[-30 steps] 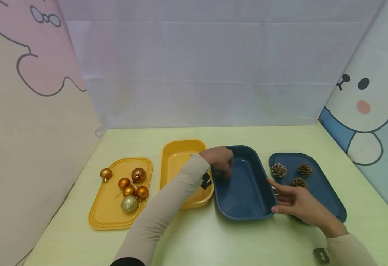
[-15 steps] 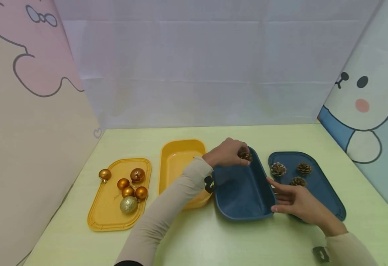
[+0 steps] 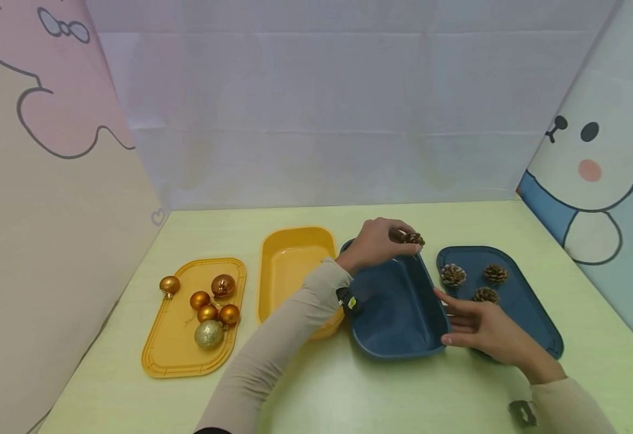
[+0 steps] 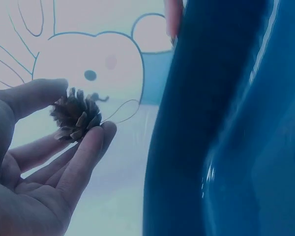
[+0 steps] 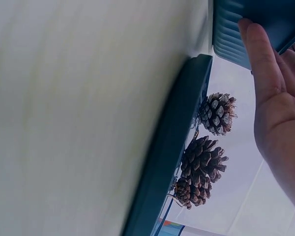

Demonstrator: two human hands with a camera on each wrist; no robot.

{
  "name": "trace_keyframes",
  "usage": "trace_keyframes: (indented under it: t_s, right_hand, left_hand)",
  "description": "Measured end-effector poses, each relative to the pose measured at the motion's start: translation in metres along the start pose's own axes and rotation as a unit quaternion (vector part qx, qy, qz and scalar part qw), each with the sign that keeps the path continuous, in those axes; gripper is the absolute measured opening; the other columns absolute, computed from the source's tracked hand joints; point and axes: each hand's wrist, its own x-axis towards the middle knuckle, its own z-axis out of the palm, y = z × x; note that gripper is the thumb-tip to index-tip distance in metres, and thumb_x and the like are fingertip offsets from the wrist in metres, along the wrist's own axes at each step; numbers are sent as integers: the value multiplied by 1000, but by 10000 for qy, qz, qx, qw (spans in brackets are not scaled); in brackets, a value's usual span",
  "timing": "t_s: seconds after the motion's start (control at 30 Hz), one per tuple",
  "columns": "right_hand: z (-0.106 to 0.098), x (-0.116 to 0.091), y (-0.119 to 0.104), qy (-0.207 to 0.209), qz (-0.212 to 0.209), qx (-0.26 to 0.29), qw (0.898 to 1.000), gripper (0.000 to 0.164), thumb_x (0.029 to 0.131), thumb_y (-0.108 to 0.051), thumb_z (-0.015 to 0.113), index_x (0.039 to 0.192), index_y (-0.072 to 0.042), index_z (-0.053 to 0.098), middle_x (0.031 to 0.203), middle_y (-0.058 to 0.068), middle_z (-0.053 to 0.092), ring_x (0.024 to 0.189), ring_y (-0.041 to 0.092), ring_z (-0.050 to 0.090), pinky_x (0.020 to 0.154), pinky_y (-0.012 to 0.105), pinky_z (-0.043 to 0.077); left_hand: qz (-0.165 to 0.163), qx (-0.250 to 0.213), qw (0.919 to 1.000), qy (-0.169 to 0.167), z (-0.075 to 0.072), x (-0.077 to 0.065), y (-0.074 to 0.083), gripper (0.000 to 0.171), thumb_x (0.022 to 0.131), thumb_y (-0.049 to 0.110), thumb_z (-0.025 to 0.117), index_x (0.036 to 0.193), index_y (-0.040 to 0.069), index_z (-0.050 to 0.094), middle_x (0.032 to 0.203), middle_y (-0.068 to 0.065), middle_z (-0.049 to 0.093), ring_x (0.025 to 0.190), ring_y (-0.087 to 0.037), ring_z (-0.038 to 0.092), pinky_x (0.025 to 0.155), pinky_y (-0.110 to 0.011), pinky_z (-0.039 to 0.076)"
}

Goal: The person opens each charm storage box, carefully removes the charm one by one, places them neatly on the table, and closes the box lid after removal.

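Observation:
My left hand (image 3: 378, 241) pinches a brown pine cone (image 4: 76, 115) between thumb and fingertips, above the far right rim of the deep blue bin (image 3: 398, 307). A thin loop of string hangs from that cone in the left wrist view. My right hand (image 3: 492, 334) rests its extended fingers and thumb against the bin's outer right wall, as the right wrist view also shows. Beyond it lies a flat blue tray (image 3: 536, 316) bearing several pine cones, including one with pale-tipped scales (image 3: 453, 275).
A deep yellow bin (image 3: 289, 265) stands left of the blue one, partly hidden by my left sleeve. Farther left, a flat yellow tray (image 3: 175, 349) carries several gold and copper baubles and a glittery one (image 3: 209, 334). A white sheet (image 3: 327, 120) backs the table.
My left hand has come up out of the blue bin with the pine cone and moved right, over the rim. The right hand has stayed at the bin's side.

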Motion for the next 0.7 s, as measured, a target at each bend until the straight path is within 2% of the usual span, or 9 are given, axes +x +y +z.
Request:
trace_keyframes:
  t_s: [0.17,0.37,0.6,0.7]
  right_hand:
    - [1,0,1,17,-49,-28,10000,82,88,-20,77,155,0,33,151,38,38,114,46,65,84,35,64]
    - [1,0,1,5,-55,-15,10000,82,88,-20,77,155,-1,33,152,37,37,114,45,66,84,34,64]
    - [1,-1,0,33,-64,-90,9999,82,88,-20,77,155,-1,33,151,37,38,113,44,67,84,35,64]
    - [2,-1,0,14,-84,-57,9999,82,89,-20,76,155,-1,32,152,37,37,115,44,66,85,34,63]
  left_hand:
    - [-284,-571,9980,34,6,0,4,40,93,36,72,128,18,69,123,-4,73,110,-15,70,81,-22,58]
    - [-638,-762,9950,41,12,0,8,42,92,39,72,127,16,70,117,-8,76,98,-15,73,74,-23,57]
    - [-688,-728,9950,59,23,2,10,41,93,38,71,126,14,70,115,-8,77,98,-17,72,73,-24,56]
    - [-765,-872,9932,57,30,4,10,41,93,38,71,125,13,70,111,-8,78,92,-14,73,72,-23,56]
